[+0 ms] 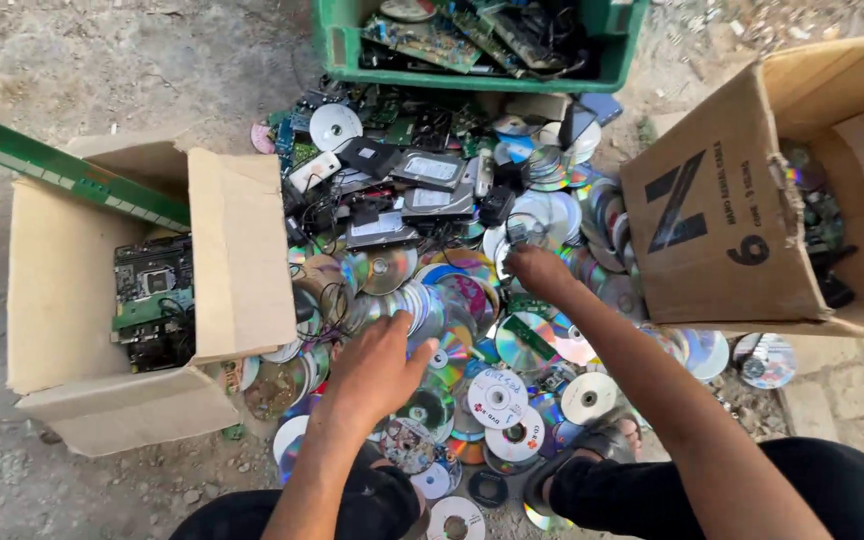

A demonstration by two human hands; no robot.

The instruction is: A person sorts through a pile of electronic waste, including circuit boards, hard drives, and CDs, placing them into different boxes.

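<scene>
A heap of shiny discs [472, 300] lies on the ground between my knees, mixed with hard drives [430, 170] and black cables. My left hand [380, 362] rests palm down on the discs in the middle of the heap, fingers spread over a stack of them. My right hand [537, 268] reaches farther out and its fingers close on a small clear disc-like piece [518, 232] at the top of the pile. Both forearms come in from the bottom edge.
An open cardboard box [242, 250] on the left holds a circuit board [154, 290] and a long green strip [62, 172]. Another cardboard box [722, 220] stands at the right. A green crate [472, 76] of boards sits behind the heap. Gravel lies all around.
</scene>
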